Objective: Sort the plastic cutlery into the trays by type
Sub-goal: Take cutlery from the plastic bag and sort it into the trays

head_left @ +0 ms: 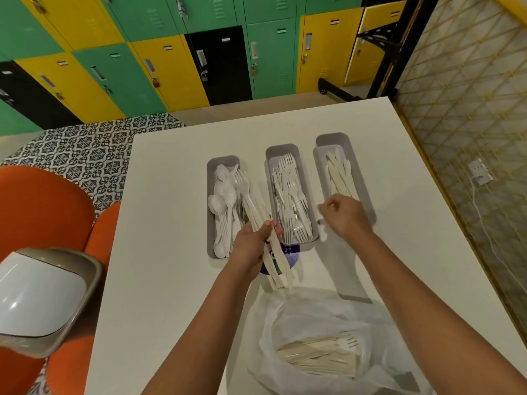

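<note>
Three grey trays stand side by side on the white table point(171, 280). The left tray point(212, 172) holds white spoons point(221, 201), the middle tray point(271, 155) holds forks point(288, 195), and the right tray point(349, 143) holds knives point(338, 172). My left hand point(251, 246) grips a bundle of mixed white cutlery point(251, 201) above the gap between the left and middle trays. My right hand point(345, 215) hovers over the near end of the right tray, fingers loosely curled and holding nothing. A clear plastic bag point(313, 323) near me holds more cutlery point(316, 357).
A purple round sticker point(293, 256) lies on the table under the bundle. An orange seat point(42, 209) and a white bin with a grey rim point(42, 297) stand to the left of the table. Lockers line the far wall. A patterned wall runs along the right.
</note>
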